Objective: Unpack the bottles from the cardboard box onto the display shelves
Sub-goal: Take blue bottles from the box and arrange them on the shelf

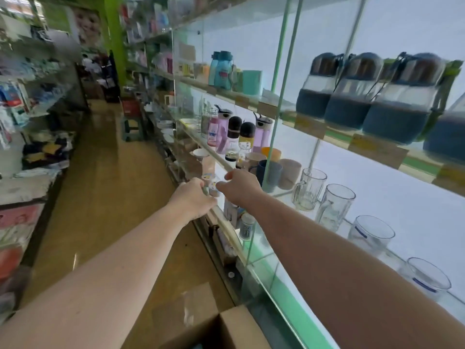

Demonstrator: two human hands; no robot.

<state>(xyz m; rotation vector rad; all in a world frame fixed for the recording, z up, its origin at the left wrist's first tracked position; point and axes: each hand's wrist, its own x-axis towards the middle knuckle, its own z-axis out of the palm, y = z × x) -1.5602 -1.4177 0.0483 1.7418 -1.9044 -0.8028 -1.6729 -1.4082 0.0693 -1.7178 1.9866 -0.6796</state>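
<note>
cardboard box (pixel 226 331) open below us | left hand (pixel 193 197) and right hand (pixel 241 186) both grip small bottle (pixel 210 185), steadying it toward shelf (pixel 264 250) edge

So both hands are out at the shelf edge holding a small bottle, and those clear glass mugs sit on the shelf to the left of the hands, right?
Not quite. In the head view both hands, left hand and right hand, do hold the small bottle at the shelf edge, but the clear glass mugs stand to their right.
</note>
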